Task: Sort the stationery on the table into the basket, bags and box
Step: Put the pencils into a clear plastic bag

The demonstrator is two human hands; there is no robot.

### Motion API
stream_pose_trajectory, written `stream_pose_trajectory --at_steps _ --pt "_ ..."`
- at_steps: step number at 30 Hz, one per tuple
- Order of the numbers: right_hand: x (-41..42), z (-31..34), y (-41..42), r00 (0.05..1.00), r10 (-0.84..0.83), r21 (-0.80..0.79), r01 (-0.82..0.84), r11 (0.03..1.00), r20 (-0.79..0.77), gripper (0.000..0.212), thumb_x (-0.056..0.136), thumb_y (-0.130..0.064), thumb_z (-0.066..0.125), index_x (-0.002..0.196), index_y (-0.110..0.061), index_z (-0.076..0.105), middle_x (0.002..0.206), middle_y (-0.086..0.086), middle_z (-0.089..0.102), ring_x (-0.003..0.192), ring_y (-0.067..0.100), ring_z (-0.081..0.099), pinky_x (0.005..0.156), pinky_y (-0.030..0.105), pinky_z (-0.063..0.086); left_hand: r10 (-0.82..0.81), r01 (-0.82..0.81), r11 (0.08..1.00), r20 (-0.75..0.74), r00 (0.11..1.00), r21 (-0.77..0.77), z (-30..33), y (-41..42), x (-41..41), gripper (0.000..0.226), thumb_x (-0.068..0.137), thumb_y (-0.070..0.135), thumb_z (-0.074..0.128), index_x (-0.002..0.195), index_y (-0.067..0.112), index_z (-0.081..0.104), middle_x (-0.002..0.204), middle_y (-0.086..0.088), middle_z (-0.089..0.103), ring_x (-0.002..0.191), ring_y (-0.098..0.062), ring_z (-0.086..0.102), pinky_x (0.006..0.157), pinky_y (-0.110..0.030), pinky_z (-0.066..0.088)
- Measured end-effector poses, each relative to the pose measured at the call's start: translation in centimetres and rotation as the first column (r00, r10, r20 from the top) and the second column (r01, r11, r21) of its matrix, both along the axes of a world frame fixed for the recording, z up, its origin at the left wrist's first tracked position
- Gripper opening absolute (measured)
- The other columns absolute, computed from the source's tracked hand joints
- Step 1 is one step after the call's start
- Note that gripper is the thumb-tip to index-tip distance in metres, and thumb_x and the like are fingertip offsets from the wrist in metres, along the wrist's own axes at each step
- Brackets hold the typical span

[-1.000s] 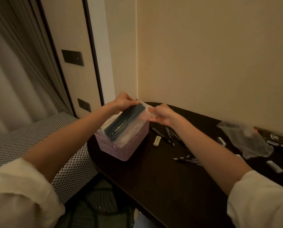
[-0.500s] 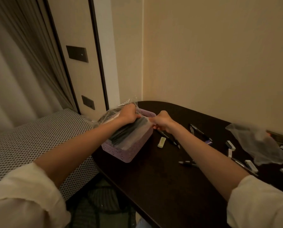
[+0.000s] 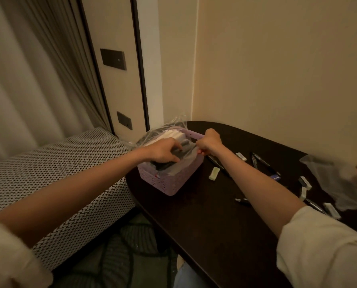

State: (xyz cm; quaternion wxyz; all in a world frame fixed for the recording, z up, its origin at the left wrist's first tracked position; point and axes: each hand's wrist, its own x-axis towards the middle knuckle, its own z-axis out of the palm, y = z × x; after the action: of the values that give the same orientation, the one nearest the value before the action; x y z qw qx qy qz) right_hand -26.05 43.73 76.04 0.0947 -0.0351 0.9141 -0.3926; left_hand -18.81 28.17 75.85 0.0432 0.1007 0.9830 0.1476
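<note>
A person stands at a dark, rounded worktop [image 3: 215,225] set into the corner of a cream-walled room. Both arms reach forward, with pale sleeves pushed up near the elbows.

A lilac perforated basket [image 3: 173,181] sits at the worktop's left end, close to the edge. Inside it lies a clear plastic bag [image 3: 185,156] filled with dark pens. The left hand [image 3: 163,151] presses down on the bag, its fingers curled over the dark bundle and grasping it through the plastic. The right hand [image 3: 207,143] is clenched at the bag's right edge, pinching the plastic just over the basket's rim. More crumpled clear plastic [image 3: 173,123] sticks up at the basket's far side.

To the right of the basket, loose stationery is scattered on the worktop: a small pale eraser [image 3: 214,173] near the basket, several dark pens [image 3: 260,161] further right, and more white erasers [image 3: 305,182] beyond the right forearm. An empty-looking clear bag [image 3: 339,183] lies crumpled at the far right edge, blurred.

To the left of the worktop is a bench cushion [image 3: 48,169] in a black-and-white woven pattern, with a beige curtain [image 3: 28,80] behind it. Two dark wall plates [image 3: 113,59] are set in the panel beside the curtain.
</note>
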Motion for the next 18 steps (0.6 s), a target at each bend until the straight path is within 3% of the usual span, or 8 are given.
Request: stream_pose_trajectory --at_steps 4,6,9,12,18 --pt "-0.2 0.0 -0.3 0.998 0.038 0.081 -0.034 0.996 -0.046 0.023 0.082 0.003 0.064 0.104 0.002 0.057 0.069 0.009 0.057 0.057 0.019 0.062 0.054 0.029 0.055 -0.076 0.076 0.997 -0.008 0.997 -0.033 -1.2 -0.7 0.6 0.054 0.095 0.017 0.056 0.145 0.007 0.038 0.157 -0.008 0.028 0.143 -0.021 0.026 0.114 -0.026 0.018" --pt "-0.3 0.0 -0.4 0.996 0.052 0.153 -0.041 0.987 -0.069 0.028 0.081 0.001 0.066 0.108 0.001 0.056 0.076 0.009 0.058 0.073 0.023 0.066 0.065 0.033 0.057 -0.081 0.081 0.997 -0.017 0.997 -0.007 -1.3 -0.8 0.6 0.055 0.095 0.016 0.057 0.146 0.006 0.037 0.155 -0.009 0.031 0.142 -0.021 0.028 0.113 -0.023 0.018" --pt "-0.2 -0.3 -0.2 0.989 0.082 0.278 -0.043 0.960 -0.127 0.036 0.084 -0.011 0.065 0.118 -0.006 0.054 0.108 0.011 0.061 0.105 0.029 0.060 0.079 0.038 0.049 -0.067 0.067 0.997 -0.003 0.998 0.045 -1.1 -0.9 0.2 0.055 0.094 0.015 0.059 0.144 0.005 0.039 0.152 -0.010 0.036 0.140 -0.022 0.033 0.112 -0.023 0.020" --pt "-0.3 -0.8 -0.1 0.984 0.106 0.349 -0.049 0.936 -0.145 0.041 0.090 -0.030 0.062 0.125 -0.010 0.052 0.117 0.009 0.059 0.109 0.028 0.058 0.077 0.037 0.043 -0.058 0.057 0.997 0.021 0.998 0.051 -1.3 -0.7 0.0 0.056 0.093 0.014 0.060 0.144 0.006 0.039 0.152 -0.010 0.036 0.140 -0.021 0.033 0.111 -0.022 0.020" --pt "0.1 -2.3 -0.4 0.943 0.083 0.414 0.061 0.908 -0.321 0.042 0.091 -0.030 0.058 0.124 -0.005 0.052 0.124 0.017 0.055 0.116 0.032 0.050 0.083 0.037 0.047 -0.076 0.069 0.995 0.094 0.993 0.076 -1.7 -1.1 -0.3 0.066 0.090 0.013 0.064 0.148 0.010 0.032 0.155 -0.006 0.028 0.142 -0.019 0.026 0.110 -0.018 0.018"
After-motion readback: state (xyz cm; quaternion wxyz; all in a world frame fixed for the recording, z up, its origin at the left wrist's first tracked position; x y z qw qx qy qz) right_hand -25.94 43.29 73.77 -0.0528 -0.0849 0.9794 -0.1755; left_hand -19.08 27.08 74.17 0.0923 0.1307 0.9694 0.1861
